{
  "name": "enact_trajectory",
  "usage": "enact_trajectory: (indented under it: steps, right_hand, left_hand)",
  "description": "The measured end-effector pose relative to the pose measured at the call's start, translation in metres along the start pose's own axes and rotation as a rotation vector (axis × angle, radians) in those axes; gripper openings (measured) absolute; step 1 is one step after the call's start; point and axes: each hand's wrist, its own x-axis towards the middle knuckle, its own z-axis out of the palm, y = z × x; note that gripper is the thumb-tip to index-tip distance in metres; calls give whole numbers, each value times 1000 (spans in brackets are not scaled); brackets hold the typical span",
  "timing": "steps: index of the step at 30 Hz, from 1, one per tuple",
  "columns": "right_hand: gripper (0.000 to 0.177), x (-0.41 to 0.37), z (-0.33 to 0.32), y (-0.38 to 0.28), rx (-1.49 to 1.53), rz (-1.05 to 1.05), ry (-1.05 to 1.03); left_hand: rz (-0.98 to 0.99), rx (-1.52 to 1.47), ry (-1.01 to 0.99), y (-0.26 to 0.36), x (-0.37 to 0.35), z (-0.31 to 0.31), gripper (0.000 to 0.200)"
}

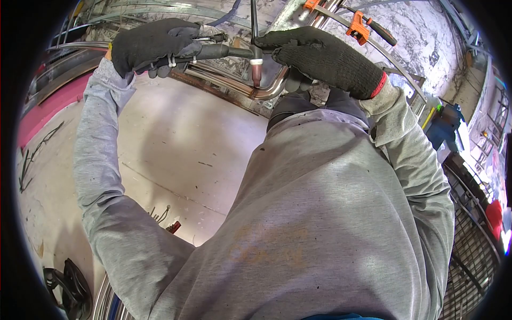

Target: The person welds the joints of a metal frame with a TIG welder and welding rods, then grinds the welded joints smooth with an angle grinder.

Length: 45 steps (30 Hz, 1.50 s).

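My left hand [154, 47], in a dark knitted glove, is closed around the handle of a TIG torch [213, 52]. White cable ties circle that handle. The torch head points down, its reddish cup [257, 74] right over a bent, shiny metal tube [274, 90], and a long black cap rises from its top. My right hand [330, 58], gloved with a red cuff edge, reaches in from the right. Its upper fingers are stretched out, the foremost tip right at the torch head, while its lower fingers hang beside the tube.
An orange bar clamp [357, 29] with a dark handle lies at the upper right. Metal strips [154, 10] run along the back. A pale surface [176, 144] spreads at left, with a black object [72, 288] at its lower corner. A wire grid [469, 256] stands at right.
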Motion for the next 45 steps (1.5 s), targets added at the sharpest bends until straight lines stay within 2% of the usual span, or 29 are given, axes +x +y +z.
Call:
enact_trajectory:
  steps: [3,6,10,12,14,15,16,18,19,23,31,38,40,42,43,44,45]
  right_hand:
    - [36,-1,3,1,57,-51,24]
    - [36,-4,0,-13,6,24,2]
    - [36,-5,2,-8,83,-33,27]
    - [37,-6,4,-21,110,153,27]
    - [37,9,3,54,11,-532,84]
    - [38,9,5,54,62,-530,106]
    - [38,4,7,38,61,-530,107]
    - [38,-6,9,-18,131,198,116]
    - [37,-4,6,-24,188,212,52]
    - [36,-2,6,-25,111,233,59]
    - [37,-4,4,-6,93,21,61]
    - [37,-4,5,-12,109,47,75]
    - [37,-4,5,-19,108,133,70]
    - [37,-4,6,-18,130,133,65]
    - [37,-4,6,-16,150,132,60]
    - [37,-3,7,-14,170,131,55]
    - [37,-3,7,-13,191,130,50]
  left_hand:
    - [-45,-85,-78,6,0,-2,65]
    - [-55,-47,-30,9,-3,1,66]
    - [-55,-11,-33,14,-4,2,67]
    - [-61,-24,0,17,-6,3,65]
    - [-77,-333,168,19,-20,17,62]
    - [-84,-346,179,25,-22,18,59]
    - [-174,-305,87,46,-21,15,59]
    - [-35,20,88,8,-5,5,59]
    - [-106,-21,21,33,-17,2,59]
    - [-62,-33,9,18,-8,2,58]
    - [-46,-52,31,29,-13,6,64]
    - [-42,-96,-6,26,-11,4,66]
    - [-59,-121,8,32,-13,6,62]
    - [-81,-349,92,43,-19,20,57]
    - [-158,-318,101,45,-21,16,54]
    - [-144,-330,192,52,-27,23,56]
    - [-88,-244,83,37,-20,13,56]
